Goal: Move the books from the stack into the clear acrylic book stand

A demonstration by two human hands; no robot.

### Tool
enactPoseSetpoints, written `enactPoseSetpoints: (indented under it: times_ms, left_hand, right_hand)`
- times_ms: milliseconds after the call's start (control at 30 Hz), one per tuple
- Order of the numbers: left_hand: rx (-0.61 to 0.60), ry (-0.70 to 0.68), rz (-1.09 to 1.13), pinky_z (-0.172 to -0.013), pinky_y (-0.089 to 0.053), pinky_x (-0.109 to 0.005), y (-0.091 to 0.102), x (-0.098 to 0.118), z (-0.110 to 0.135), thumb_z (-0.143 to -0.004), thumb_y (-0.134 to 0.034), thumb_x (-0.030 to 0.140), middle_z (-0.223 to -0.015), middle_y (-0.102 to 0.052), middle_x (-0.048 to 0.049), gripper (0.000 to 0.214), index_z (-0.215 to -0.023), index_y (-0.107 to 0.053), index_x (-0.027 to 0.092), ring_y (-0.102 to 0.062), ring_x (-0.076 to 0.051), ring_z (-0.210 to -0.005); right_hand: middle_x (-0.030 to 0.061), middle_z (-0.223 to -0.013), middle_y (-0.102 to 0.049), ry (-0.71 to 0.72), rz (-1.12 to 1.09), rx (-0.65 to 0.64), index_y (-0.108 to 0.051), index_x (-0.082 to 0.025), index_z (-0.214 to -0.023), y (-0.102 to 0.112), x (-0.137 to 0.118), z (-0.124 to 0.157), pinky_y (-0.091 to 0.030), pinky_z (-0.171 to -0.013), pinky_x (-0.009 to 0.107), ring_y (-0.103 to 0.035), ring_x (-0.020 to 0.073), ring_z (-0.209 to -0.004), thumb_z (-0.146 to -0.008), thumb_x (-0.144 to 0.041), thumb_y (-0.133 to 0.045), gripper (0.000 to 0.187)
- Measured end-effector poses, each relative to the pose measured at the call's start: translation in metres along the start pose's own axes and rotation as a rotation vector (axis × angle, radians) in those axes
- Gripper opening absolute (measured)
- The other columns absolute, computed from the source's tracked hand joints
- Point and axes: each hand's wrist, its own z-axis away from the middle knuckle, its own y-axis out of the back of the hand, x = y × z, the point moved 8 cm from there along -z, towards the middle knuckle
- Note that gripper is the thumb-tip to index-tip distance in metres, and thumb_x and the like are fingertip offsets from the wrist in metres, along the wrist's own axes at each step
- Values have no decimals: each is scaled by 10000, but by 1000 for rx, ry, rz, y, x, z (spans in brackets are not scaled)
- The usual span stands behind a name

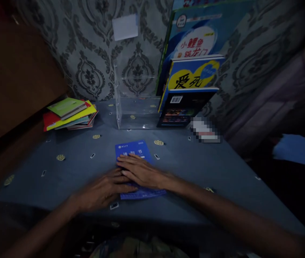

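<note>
A thin blue booklet with white characters lies flat near the front of a table under a dark blue cloth. My right hand rests palm down on the booklet, fingers stretched out and pointing left. My left hand lies flat beside it, its fingertips touching the booklet's left edge and tucked partly under the right hand. Neither hand grips anything.
A stack of green, yellow and red books lies at the back left. A clear acrylic book stand sits against the patterned wall, with three blue books leaning in it. A blurred white item lies right of them.
</note>
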Motion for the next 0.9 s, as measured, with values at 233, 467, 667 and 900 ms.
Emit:
enactPoseSetpoints:
  times_ms: [233,467,667,900]
  left_hand:
    - [-37,19,21,-1203,-239,-503,-9,-7,9,-953,-510,243,-1562,-354,12,512,-1450,-428,329,-211,-234,-1485]
    - [-66,115,58,-1210,-227,-472,3,-30,0,-964,-471,518,-1570,-334,-48,576,-1475,-396,262,-278,-232,-1462]
    - [135,392,-210,-1201,-248,-465,20,-106,-15,-1008,-368,421,-1556,-346,-147,563,-1476,-372,109,-297,-245,-1454]
    - [31,191,-240,-1206,-237,-472,-12,-26,-16,-979,-458,431,-1568,-328,-122,571,-1483,-366,178,-286,-242,-1459]
  right_hand:
    - [138,-1535,-391,-308,217,38,-404,-139,-1470,25,75,25,-242,-1191,527,-322,248,-1445,-1011,-339,-367,502]
    - [132,-1523,-414,-304,283,65,-418,-161,-1464,24,74,37,-253,-1176,542,-342,248,-1436,-1012,-324,-332,487]
    - [135,-1506,-441,-330,300,69,-452,-135,-1439,25,73,37,-251,-1183,518,-342,255,-1436,-1012,-339,-343,486]
    - [134,-1495,-457,-340,335,79,-468,-111,-1420,27,69,38,-268,-1184,487,-368,242,-1423,-1005,-301,-364,468]
